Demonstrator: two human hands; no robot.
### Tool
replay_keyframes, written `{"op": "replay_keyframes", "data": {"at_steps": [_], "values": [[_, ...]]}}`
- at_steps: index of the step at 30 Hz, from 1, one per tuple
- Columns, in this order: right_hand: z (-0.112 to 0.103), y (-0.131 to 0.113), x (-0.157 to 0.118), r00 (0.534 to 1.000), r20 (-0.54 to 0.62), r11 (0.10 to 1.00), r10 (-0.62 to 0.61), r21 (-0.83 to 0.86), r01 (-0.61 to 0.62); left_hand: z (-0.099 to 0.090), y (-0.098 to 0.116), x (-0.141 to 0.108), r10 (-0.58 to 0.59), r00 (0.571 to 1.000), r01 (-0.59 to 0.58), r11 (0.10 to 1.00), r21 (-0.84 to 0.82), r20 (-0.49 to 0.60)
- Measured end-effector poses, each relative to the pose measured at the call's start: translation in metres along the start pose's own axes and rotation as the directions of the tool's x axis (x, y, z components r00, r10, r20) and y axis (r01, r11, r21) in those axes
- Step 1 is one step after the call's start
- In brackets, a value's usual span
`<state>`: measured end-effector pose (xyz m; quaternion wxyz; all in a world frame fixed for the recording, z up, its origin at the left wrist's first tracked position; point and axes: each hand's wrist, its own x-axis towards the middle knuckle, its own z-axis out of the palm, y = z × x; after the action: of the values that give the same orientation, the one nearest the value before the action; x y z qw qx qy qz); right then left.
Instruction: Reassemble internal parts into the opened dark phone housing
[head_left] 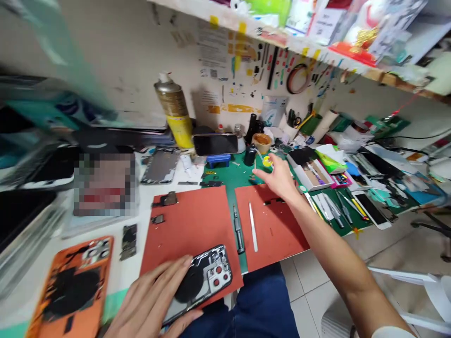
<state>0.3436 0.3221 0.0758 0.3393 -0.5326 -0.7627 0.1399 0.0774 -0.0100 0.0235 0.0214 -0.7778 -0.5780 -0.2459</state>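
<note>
My left hand (pixel 155 293) grips a phone housing (pixel 207 277) at the front edge of the left red mat (pixel 197 216), fingers over its face and thumb along its near edge. The housing is silver and black with a round black pad and camera openings. My right hand (pixel 278 176) reaches over the back of the right red mat (pixel 282 234), its thumb and forefinger apart. Just beyond it stand a small dark bottle (pixel 250 155) and a yellow round item (pixel 268 161). White tweezers (pixel 252 227) and a dark screwdriver (pixel 238 230) lie between the hands.
An orange phone housing (pixel 75 286) and a circuit board (pixel 128 240) lie at left. A spray can (pixel 174 110) and a propped phone (pixel 215 144) stand behind. Open boxes (pixel 312 173), tools and a white phone (pixel 369 209) occupy the right. A shelf (pixel 275 37) overhangs the bench.
</note>
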Motion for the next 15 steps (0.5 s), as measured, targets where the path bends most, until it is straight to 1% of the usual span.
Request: {"op": "replay_keyframes", "data": {"at_steps": [1, 2, 4, 6, 7, 9, 11, 12, 13, 14, 15], "values": [[0.014, -0.002, 0.015, 1.0, -0.001, 1.0, 0.023, 0.006, -0.023, -0.003, 0.004, 0.0, -0.031, 0.999, 0.031, 1.0, -0.002, 0.044], [0.027, -0.004, 0.028, 0.999, -0.002, 0.999, 0.048, 0.013, -0.048, -0.005, 0.007, 0.0, -0.043, 0.999, 0.043, 0.999, -0.006, 0.027], [0.048, -0.005, 0.049, 0.996, -0.007, 0.996, 0.088, 0.032, -0.088, -0.008, 0.012, 0.0, -0.07, 0.996, 0.072, 0.997, -0.027, 0.052], [0.058, -0.006, 0.063, 0.995, -0.009, 0.993, 0.102, 0.062, -0.101, -0.009, 0.016, -0.001, -0.084, 0.994, 0.088, 0.995, -0.048, 0.063], [0.059, -0.007, 0.065, 0.995, -0.01, 0.992, 0.099, 0.077, -0.098, -0.01, 0.017, -0.001, -0.084, 0.995, 0.088, 0.995, -0.055, 0.061], [0.049, -0.013, 0.058, 0.997, -0.026, 0.992, 0.073, 0.102, -0.07, -0.01, 0.019, -0.001, -0.076, 0.996, 0.079, 0.995, -0.064, 0.053], [0.026, -0.022, 0.034, 0.999, -0.053, 0.992, 0.001, 0.125, 0.005, -0.01, 0.021, -0.001, -0.068, 0.997, 0.071, 0.995, -0.073, 0.038], [0.012, -0.028, 0.016, 0.992, -0.079, 0.981, -0.098, 0.16, 0.11, -0.01, 0.021, -0.001, -0.064, 0.997, 0.067, 0.995, -0.076, 0.034], [-0.004, -0.035, -0.005, 0.979, -0.06, 0.959, -0.197, 0.198, 0.205, -0.009, 0.022, -0.001, -0.062, 0.998, 0.064, 0.995, -0.076, 0.032], [-0.02, -0.041, -0.028, 0.963, -0.019, 0.937, -0.27, 0.223, 0.267, -0.009, 0.022, -0.001, -0.058, 0.998, 0.06, 0.996, -0.072, 0.031], [-0.036, -0.047, -0.053, 0.946, 0.05, 0.926, -0.321, 0.227, 0.302, -0.008, 0.022, -0.001, -0.054, 0.998, 0.056, 0.996, -0.066, 0.028]]}}
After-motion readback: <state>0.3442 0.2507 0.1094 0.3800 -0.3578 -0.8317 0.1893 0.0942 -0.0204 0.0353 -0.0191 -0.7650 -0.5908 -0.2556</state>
